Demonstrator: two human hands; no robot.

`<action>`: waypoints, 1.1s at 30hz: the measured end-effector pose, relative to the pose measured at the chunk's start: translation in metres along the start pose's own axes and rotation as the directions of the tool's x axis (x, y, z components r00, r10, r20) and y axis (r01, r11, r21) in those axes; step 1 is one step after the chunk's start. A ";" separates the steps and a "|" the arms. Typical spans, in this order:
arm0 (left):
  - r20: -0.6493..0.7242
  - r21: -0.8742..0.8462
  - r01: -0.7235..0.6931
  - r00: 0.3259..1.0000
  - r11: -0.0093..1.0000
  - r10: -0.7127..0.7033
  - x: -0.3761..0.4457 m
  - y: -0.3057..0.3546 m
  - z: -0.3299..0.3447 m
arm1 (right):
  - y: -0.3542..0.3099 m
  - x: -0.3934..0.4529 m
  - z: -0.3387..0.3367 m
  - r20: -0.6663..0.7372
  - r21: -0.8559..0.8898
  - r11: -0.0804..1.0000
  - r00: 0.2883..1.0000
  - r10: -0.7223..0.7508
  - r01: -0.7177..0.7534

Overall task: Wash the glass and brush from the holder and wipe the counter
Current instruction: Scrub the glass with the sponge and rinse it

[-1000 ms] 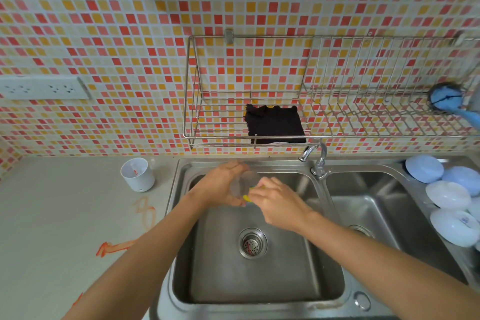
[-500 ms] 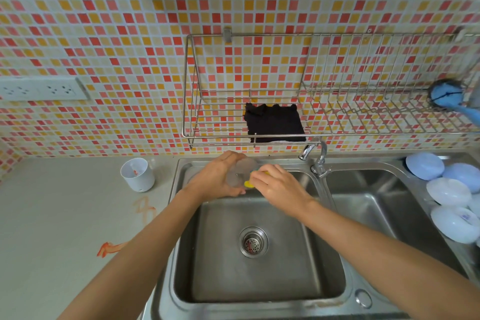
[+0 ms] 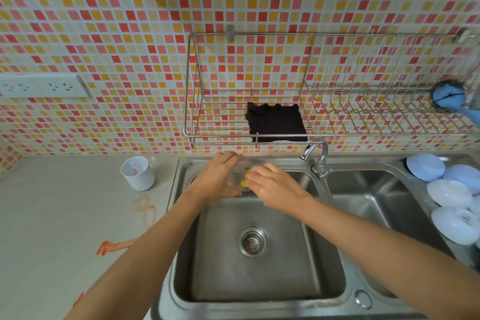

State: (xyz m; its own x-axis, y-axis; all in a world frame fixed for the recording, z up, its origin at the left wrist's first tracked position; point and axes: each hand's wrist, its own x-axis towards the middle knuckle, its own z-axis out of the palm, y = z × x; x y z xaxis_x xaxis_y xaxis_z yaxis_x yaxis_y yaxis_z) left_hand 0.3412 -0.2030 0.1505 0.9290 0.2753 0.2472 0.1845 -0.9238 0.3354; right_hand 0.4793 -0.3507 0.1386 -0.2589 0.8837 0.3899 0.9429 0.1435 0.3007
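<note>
Clear glass (image 3: 240,177) sits sideways in the left hand (image 3: 218,179), whose fingers curl round it above the far edge of the left sink basin (image 3: 259,262). Right hand (image 3: 272,184) meets it from the other side, fingers bunched on something yellow-green (image 3: 244,182) at the mouth of the glass — a brush or a sponge, too hidden to tell which. Both forearms reach in from the near edge. White holder cup (image 3: 137,173) stands on the table (image 3: 52,216) just left of the sink, near the far edge, with orange smears (image 3: 145,209) on the table in front of it. Tap (image 3: 318,157) rises between the two basins at the back. Pale blue-white lids or dishes (image 3: 449,190) are stacked along the right rim of the second basin. On the tiled wall hangs a wire rack (image 3: 311,112) holding a black cloth (image 3: 276,122) — and a blue round item (image 3: 448,97) at its right end
</note>
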 end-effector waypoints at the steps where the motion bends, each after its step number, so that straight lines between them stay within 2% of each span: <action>1: -0.006 0.000 -0.006 1.000 1.000 0.006 0.001 0.001 0.000 | 0.007 0.003 -0.003 -0.017 -0.030 1.000 1.000 -0.003 0.002; 3: -0.051 -0.009 -0.012 0.999 1.000 0.012 0.005 0.004 -0.002 | 0.016 0.008 -0.004 -0.094 -0.045 0.997 0.994 0.054 -0.059; 5: -0.089 0.007 -0.042 0.995 0.999 0.042 0.009 0.005 -0.007 | 0.006 0.007 -0.001 -0.167 0.007 0.984 0.970 0.176 -0.177; 7: -0.070 0.014 -0.048 0.996 0.999 0.049 0.008 0.003 -0.009 | -0.018 -0.001 0.008 -0.145 0.124 0.961 0.953 0.265 -0.248; 9: -0.049 0.016 -0.031 0.998 0.999 0.032 0.001 0.000 -0.006 | -0.034 -0.009 0.013 -0.093 0.221 0.942 0.956 0.279 -0.253; 11: -0.076 0.012 0.002 0.997 1.000 -0.002 -0.008 0.002 -0.002 | -0.029 -0.012 0.011 -0.092 0.245 0.936 0.956 0.280 -0.251; 14: -0.130 0.019 0.030 0.991 0.999 -0.027 -0.007 0.007 -0.002 | -0.017 -0.010 0.004 -0.142 0.254 0.910 0.918 0.371 -0.329; 19: -0.060 -0.009 0.163 0.985 0.987 -0.164 -0.011 0.001 -0.003 | -0.034 -0.016 0.006 -0.084 0.340 0.863 0.901 0.425 -0.375; 23: -0.045 -0.040 0.278 0.959 0.960 -0.280 -0.028 -0.006 -0.001 | -0.040 -0.021 -0.004 -0.060 0.467 0.687 0.755 0.652 -0.556; 27: -0.080 -0.153 0.310 0.942 0.938 -0.325 -0.043 -0.008 -0.001 | -0.055 -0.013 -0.009 0.014 0.541 0.519 0.625 0.781 -0.661; 30: -0.091 -0.189 0.312 0.939 0.931 -0.333 -0.050 -0.009 -0.003 | -0.061 -0.001 -0.017 -0.002 0.587 0.473 0.582 0.813 -0.658; 33: -0.111 -0.208 0.290 0.942 0.934 -0.317 -0.055 -0.012 -0.006 | -0.054 0.023 -0.041 -0.132 0.638 0.517 0.581 0.803 -0.570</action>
State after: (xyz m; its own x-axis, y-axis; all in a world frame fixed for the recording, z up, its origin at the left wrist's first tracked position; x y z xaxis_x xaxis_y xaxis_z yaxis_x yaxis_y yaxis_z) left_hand 0.2856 -0.2056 0.1382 0.7812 0.5815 0.2271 0.3750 -0.7279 0.5740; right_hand 0.4135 -0.3562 0.1665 0.5793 0.5699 0.5827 0.7691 -0.1454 -0.6223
